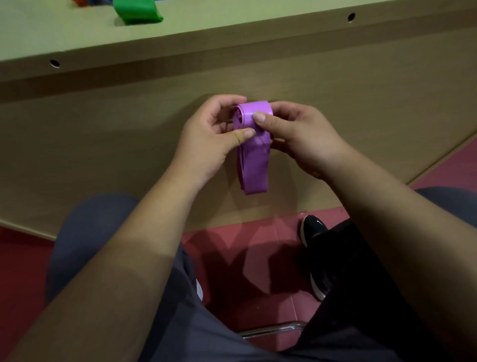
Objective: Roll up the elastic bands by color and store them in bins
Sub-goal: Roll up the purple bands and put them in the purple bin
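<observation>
A purple elastic band [254, 160] hangs in front of me, its top end wound into a small roll and its loose loops dangling below. My left hand [206, 139] pinches the roll's left side between thumb and fingers. My right hand [302, 137] grips the right side, thumb pressed on the roll's front. A green elastic band [138, 11] lies on the tabletop at the far upper left, with a red band [80, 2] just showing at the frame's top edge. No bins are in view.
The wooden table [232, 33] stands ahead, its front panel filling the middle of the view behind the hands. Below are my knees in dark trousers, a black shoe [313, 232] on the red floor, and a chrome chair bar [271, 330].
</observation>
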Available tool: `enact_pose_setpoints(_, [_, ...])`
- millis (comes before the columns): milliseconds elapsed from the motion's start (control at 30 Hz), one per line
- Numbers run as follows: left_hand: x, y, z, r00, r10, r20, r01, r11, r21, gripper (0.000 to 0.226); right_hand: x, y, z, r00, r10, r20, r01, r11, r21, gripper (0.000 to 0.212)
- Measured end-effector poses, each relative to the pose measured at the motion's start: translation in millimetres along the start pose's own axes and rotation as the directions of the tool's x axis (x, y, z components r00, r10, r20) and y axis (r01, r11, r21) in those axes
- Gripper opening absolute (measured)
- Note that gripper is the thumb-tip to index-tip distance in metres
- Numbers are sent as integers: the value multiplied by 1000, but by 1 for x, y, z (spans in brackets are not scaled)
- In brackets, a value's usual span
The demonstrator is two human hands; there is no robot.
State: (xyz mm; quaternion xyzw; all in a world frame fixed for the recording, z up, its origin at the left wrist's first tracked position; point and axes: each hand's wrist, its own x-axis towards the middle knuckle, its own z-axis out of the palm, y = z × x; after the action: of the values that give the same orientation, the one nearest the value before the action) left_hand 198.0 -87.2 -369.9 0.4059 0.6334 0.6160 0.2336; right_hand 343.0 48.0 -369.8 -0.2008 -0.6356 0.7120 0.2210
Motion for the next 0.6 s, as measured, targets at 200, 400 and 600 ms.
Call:
enact_pose_setpoints(200, [2,-7,2,999,-47,14,46,997,69,30,4,3,-1,1000,-21,-22,22,999,40,34])
enact_pose_setpoints(400, [5,-9,0,996,-85,30,82,991,106,30,5,4,-1,998,-34,-50,35,999,16,34])
enact_pose_setpoints(600, [1,-4,2,989,-140,55,135,987,85,35,3,2,0,998,-22,-66,22,1000,3,32])
